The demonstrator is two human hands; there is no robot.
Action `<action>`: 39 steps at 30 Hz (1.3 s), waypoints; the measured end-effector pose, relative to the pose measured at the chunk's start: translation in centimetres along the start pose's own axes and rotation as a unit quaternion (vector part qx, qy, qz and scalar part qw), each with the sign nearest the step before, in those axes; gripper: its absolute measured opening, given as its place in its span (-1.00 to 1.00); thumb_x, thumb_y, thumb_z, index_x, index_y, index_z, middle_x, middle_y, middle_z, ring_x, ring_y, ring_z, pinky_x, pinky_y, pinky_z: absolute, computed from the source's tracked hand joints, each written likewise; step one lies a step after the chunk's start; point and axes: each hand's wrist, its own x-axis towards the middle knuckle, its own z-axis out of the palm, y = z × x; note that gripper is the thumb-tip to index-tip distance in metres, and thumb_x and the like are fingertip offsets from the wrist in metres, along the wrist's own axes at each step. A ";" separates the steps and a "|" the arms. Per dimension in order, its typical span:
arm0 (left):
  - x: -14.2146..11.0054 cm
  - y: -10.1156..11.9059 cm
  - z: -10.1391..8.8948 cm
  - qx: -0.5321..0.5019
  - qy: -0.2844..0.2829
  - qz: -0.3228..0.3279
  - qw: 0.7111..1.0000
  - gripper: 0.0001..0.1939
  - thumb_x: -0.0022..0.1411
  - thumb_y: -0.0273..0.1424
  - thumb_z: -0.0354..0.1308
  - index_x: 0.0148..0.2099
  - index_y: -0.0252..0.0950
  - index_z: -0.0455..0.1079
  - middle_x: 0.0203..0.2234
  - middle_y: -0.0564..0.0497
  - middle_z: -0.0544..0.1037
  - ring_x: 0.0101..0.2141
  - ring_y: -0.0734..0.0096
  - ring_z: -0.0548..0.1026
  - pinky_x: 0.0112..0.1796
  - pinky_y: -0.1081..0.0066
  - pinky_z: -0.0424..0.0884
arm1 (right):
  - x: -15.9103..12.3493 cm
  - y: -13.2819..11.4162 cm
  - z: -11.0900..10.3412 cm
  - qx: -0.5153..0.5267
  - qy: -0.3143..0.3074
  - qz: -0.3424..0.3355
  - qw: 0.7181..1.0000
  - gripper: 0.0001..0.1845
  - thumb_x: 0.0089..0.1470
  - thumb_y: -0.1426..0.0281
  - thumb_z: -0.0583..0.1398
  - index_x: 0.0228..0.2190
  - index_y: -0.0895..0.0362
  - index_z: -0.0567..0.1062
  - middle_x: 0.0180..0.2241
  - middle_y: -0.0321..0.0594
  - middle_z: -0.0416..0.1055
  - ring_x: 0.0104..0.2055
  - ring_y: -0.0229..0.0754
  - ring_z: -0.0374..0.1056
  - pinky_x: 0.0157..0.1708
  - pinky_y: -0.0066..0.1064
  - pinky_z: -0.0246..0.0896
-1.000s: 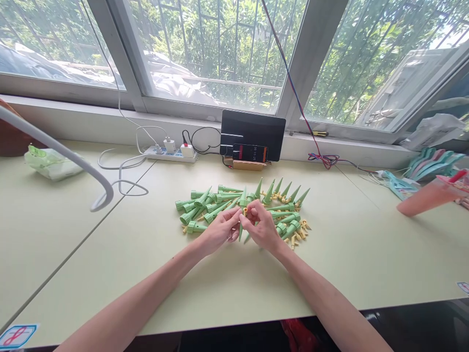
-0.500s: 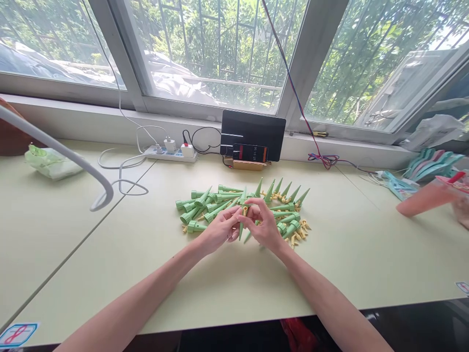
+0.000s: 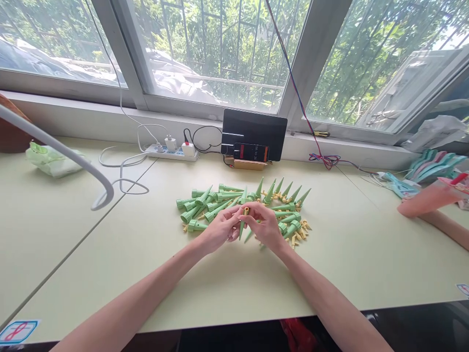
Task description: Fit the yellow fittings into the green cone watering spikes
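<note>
Between my hands is a green plant watering spike [image 3: 241,231], its tip pointing down, with a small yellow nozzle [image 3: 246,211] at its upper part. My left hand [image 3: 221,228] is closed around the spike from the left. From the right, the thumb and fingers of my right hand [image 3: 266,225] pinch about the nozzle and the spike's top, partly covering them. Behind and left of my hands lies a pile of green spikes [image 3: 190,213]. Several spikes with yellow nozzles stand point up in a row [image 3: 287,189] behind my right hand. Loose yellow nozzles [image 3: 301,233] lie to its right.
At the back, a phone [image 3: 251,152] leans against a black tablet [image 3: 271,132]. A power strip [image 3: 172,152] with cables is left of them. A white curved bar [image 3: 84,164] crosses the left. At right, another person's forearm [image 3: 449,226] reaches behind a pink drink cup [image 3: 421,199].
My right fingers have closed lower over the spike's top, and the yellow nozzle's open end now points more upward. Another person's forearm has come in at the right beside the cup.
</note>
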 end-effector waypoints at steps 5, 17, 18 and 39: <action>-0.1 0.0 0.1 -0.004 0.004 -0.001 1.000 -0.65 0.22 -0.08 0.20 -0.16 -0.26 0.40 -0.51 0.13 0.32 -0.68 0.73 0.15 -0.64 0.59 -0.04 | 0.1 -0.3 0.1 0.002 0.007 -0.001 1.000 -0.77 0.12 0.20 0.27 -0.28 0.09 0.50 -0.58 -0.40 0.33 -0.56 -0.29 0.35 -0.54 -0.45 0.24; 0.0 -0.1 0.0 -0.013 0.017 -0.021 1.000 -0.61 0.20 -0.03 0.19 -0.17 -0.28 0.41 -0.66 0.21 0.12 -0.70 0.70 0.05 -0.64 0.59 -0.03 | 0.0 -0.2 0.0 -0.036 0.000 -0.014 0.999 -0.65 0.01 0.22 0.34 -0.18 0.08 0.46 -0.60 -0.44 0.19 -0.58 -0.33 0.17 -0.57 -0.48 0.19; 0.1 0.0 0.0 -0.015 0.019 -0.021 0.999 -0.60 0.19 -0.03 0.20 -0.18 -0.28 0.41 -0.67 0.22 0.11 -0.70 0.70 0.04 -0.65 0.59 -0.04 | 0.0 -0.2 0.0 -0.043 -0.001 -0.014 0.999 -0.64 0.00 0.22 0.35 -0.17 0.08 0.46 -0.59 -0.44 0.18 -0.57 -0.34 0.15 -0.57 -0.48 0.18; 0.1 2.6 -0.7 0.073 0.129 0.061 0.987 -0.58 0.13 -0.03 0.25 -0.24 -0.30 0.37 -0.60 0.15 0.32 -0.72 0.70 0.10 -0.70 0.54 -0.04 | -0.4 -0.7 0.0 -0.093 0.049 -0.030 0.994 -0.52 0.16 0.31 0.19 0.10 0.04 0.26 -0.53 -0.41 0.27 -0.54 -0.31 0.21 -0.51 -0.46 0.24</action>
